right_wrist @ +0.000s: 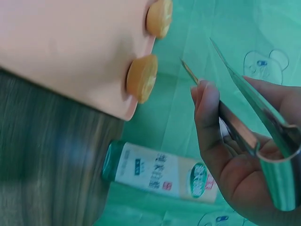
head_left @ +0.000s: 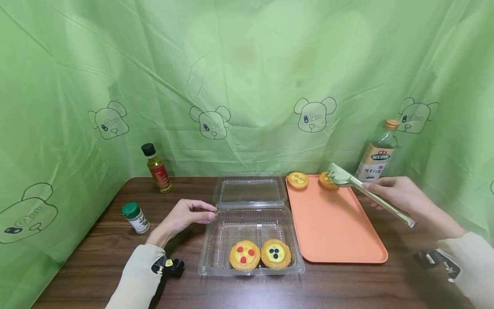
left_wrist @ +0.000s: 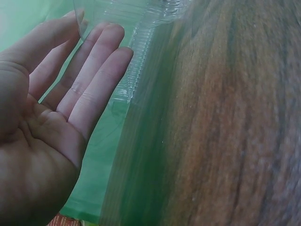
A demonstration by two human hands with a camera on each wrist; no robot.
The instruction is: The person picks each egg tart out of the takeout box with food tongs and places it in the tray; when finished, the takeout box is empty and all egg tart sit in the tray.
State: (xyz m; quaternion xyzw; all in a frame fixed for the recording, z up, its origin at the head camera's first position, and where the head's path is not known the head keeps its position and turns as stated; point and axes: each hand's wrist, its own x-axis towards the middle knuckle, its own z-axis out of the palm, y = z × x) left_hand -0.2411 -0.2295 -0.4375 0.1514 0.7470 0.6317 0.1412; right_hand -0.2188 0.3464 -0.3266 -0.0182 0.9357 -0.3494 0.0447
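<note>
My left hand [head_left: 189, 214] pinches the left edge of an open clear plastic container [head_left: 251, 271] between thumb and index finger, near its hinge; the other fingers are extended. Two tarts sit side by side at the container's front: a red-dotted tart [head_left: 245, 255] and a blueberry-dotted tart [head_left: 275, 253]. In my right hand [head_left: 397, 193] is a pair of metal tongs [right_wrist: 259, 101], their arms spread with nothing between them. The head view shows their tips over a tart [head_left: 326, 181] at the back right of the orange tray [head_left: 335, 227]. Another tart [head_left: 298, 180] lies at its back left corner.
Behind the tray stands a white-labelled glass bottle [head_left: 375, 159] with an orange cap. To the left are an oil bottle [head_left: 159, 171] with a black cap and a green-lidded spice jar [head_left: 137, 219]. A green curtain [head_left: 254, 86] hangs behind the wooden table [head_left: 185, 292].
</note>
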